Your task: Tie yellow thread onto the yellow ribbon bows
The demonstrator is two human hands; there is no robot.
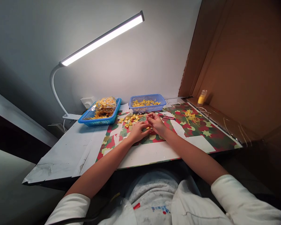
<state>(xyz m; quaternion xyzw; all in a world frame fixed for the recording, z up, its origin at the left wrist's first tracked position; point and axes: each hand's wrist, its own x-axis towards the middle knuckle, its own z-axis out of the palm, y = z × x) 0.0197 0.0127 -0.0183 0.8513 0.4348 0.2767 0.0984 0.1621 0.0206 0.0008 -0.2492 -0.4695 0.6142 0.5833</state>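
Close together over the patterned table covering (159, 137), both hands work near the middle. My left hand (138, 132) rests low, its fingers bent and drawn toward the thumb, with a tiny yellowish bit showing at their tips. Just right of it is my right hand (156, 123), raised slightly, thumb and forefinger pinched together. What that pinch holds is too small to make out. Several yellow ribbon bows (128, 120) lie loose just beyond my left hand. Past my right hand lies a tool with red-pink handles (166, 117), perhaps snips.
A blue basket (100, 121) at the left holds a plastic bag and golden pieces. Another blue basket (148, 107) at the back contains yellow bows. Yellow ribbon and strings (192, 117) lie at the right, near a small jar (202, 97). A lit lamp (103, 39) hangs above.
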